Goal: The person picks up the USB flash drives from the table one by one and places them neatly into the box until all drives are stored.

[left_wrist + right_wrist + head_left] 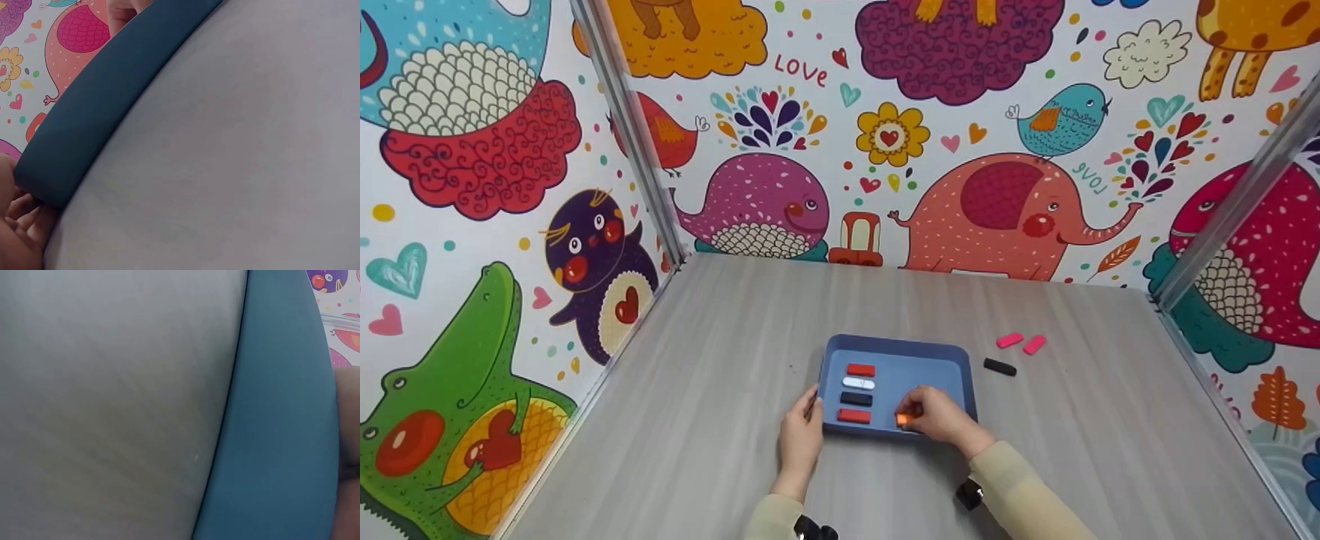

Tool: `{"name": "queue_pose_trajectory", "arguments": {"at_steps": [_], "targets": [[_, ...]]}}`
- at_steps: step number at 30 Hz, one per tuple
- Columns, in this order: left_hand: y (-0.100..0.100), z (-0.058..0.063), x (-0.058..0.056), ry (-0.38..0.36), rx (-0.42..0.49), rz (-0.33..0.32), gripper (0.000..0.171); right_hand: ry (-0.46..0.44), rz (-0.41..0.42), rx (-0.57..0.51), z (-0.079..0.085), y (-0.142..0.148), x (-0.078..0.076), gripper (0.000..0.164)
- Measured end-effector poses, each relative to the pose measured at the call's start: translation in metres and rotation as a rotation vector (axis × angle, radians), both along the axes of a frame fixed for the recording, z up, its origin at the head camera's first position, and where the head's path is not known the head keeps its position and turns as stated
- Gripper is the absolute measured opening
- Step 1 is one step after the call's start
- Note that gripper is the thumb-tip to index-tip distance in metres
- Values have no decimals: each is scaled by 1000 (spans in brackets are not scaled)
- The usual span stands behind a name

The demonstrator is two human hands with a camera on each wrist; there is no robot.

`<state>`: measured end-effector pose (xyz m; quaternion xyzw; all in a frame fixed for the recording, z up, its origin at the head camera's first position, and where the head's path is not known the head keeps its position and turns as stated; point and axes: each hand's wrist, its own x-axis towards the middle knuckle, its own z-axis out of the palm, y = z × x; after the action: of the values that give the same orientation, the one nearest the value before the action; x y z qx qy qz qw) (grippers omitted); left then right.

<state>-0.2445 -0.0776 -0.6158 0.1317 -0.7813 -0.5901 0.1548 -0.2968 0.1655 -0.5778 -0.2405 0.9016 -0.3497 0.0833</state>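
Note:
A shallow blue tray [904, 346] lies on the table. At its front left corner my left hand [801, 435] grips the wall; the left wrist view shows curled fingers [39, 222] against the tray's outer side. Inside the tray's front right part, my right hand [939, 414] pinches a small orange USB stick [904, 421], partly covered by the fingers. Down the tray's left side runs a column: a red stick [861, 370], a white stick [859, 383], a black stick [856, 399] and another red stick [854, 415]. The right wrist view mostly shows the tray's outer wall [275, 416].
To the right of the tray, a black stick [1000, 367] and two pink sticks, one [1009, 340] beside the other [1034, 344], lie on the grey wood-grain table [720, 360]. Printed cartoon panels [840, 135] with metal corner posts enclose the table's back and sides.

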Motion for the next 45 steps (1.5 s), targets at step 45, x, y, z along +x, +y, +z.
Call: {"name": "queue_pose_trajectory", "arguments": {"at_steps": [45], "targets": [[0, -1, 0, -15, -7, 5, 34, 3, 53, 36, 3, 1, -2, 16]]}}
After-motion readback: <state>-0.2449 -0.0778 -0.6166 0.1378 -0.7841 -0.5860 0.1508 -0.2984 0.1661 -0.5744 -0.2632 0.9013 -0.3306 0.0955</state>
